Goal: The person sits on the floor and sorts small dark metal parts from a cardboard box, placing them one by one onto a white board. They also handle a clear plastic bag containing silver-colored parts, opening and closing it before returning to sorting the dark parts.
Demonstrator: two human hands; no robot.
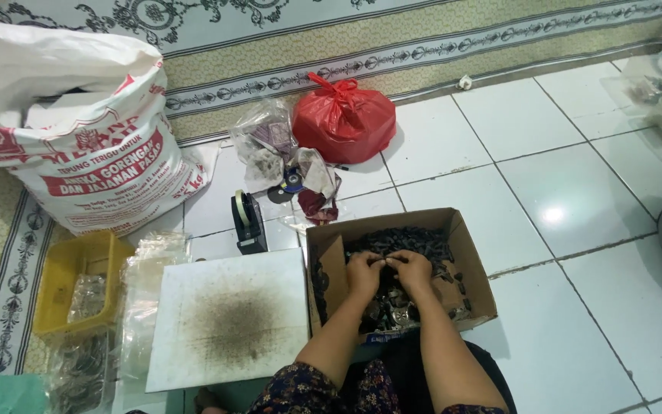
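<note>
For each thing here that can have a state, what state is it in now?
Box: open, holds small dark parts.
Red bag: tied shut.
Sack: open on top, upright.
Board: flat, dark stain in the middle.
Left hand: in the box.
Right hand: in the box.

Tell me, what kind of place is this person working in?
Probably a home floor used for small sorting and packing work. The person sits on white floor tiles beside a patterned carpet, both hands in a cardboard box of small dark parts, with a big white sack nearby.

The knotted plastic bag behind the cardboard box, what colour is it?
The plastic bag is bright red, seen clearly in the head view.
</note>
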